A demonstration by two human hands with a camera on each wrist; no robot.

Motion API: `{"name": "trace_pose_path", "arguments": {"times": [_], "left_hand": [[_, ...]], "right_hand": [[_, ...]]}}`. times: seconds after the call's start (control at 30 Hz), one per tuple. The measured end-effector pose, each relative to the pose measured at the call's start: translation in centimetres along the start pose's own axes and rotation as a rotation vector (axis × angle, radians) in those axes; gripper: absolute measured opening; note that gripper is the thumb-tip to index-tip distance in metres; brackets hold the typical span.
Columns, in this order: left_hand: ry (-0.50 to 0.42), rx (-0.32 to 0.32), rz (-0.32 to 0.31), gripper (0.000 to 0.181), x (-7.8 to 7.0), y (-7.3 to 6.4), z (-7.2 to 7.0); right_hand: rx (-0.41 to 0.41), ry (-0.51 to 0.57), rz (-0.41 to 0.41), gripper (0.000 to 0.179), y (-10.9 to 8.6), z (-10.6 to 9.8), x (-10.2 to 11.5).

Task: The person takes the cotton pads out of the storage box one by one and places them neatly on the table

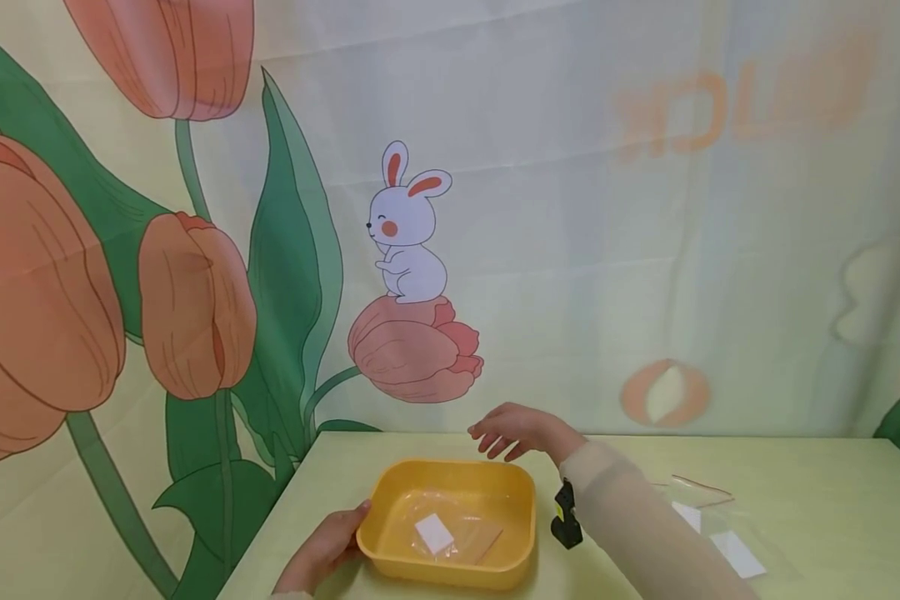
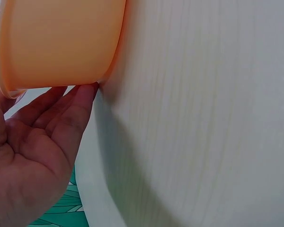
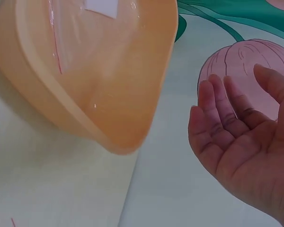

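Note:
A yellow plastic basin (image 1: pixel 447 568) with rounded corners stands near the front of the table. My left hand (image 1: pixel 328 542) grips its left side, thumb at the rim and fingers against the outer wall, as the left wrist view shows from below. Inside the basin lies a clear zip bag (image 3: pixel 78 47) with a red seal line and a white card (image 1: pixel 434 534). My right hand (image 1: pixel 521 430) is raised past the basin's back right corner, palm turned inward. Its fingers are loosely bent and hold nothing.
On the table to the right lie clear zip bags (image 1: pixel 708 521) with white cards (image 1: pixel 737 554) and red seal lines, partly behind the right sleeve (image 1: pixel 630 517). A black device (image 1: pixel 567 518) shows beside that cuff. A printed curtain (image 1: pixel 555 250) hangs at the table's back edge.

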State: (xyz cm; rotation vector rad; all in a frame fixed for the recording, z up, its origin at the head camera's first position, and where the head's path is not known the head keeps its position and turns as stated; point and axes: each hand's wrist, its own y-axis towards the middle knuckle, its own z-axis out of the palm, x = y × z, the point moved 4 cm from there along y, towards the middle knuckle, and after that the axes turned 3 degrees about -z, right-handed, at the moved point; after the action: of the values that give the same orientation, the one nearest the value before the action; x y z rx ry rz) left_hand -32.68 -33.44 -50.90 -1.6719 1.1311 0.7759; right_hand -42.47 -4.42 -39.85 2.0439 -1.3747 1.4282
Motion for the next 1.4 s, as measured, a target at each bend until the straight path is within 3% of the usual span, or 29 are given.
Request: {"name": "trace_pose_path", "arguments": {"times": [0.53,0.77,1.07,1.4], "left_hand": [[-0.033,-0.009,0.008,0.058,0.1,0.2,0.0],[-0.029,0.004,0.016,0.059,0.0,0.1,0.0],[-0.027,-0.001,-0.002,0.058,0.1,0.2,0.0],[-0.040,0.053,0.036,0.060,0.3,0.1,0.0]], "right_hand": [[-0.031,0.001,0.061,0.036,0.4,3.5,-1.3],[-0.081,-0.017,0.110,0.028,0.4,4.5,-1.4],[-0.082,-0.040,0.171,0.025,0.9,5.4,-2.5],[-0.102,-0.084,0.210,0.026,0.9,7.3,-3.9]]}}
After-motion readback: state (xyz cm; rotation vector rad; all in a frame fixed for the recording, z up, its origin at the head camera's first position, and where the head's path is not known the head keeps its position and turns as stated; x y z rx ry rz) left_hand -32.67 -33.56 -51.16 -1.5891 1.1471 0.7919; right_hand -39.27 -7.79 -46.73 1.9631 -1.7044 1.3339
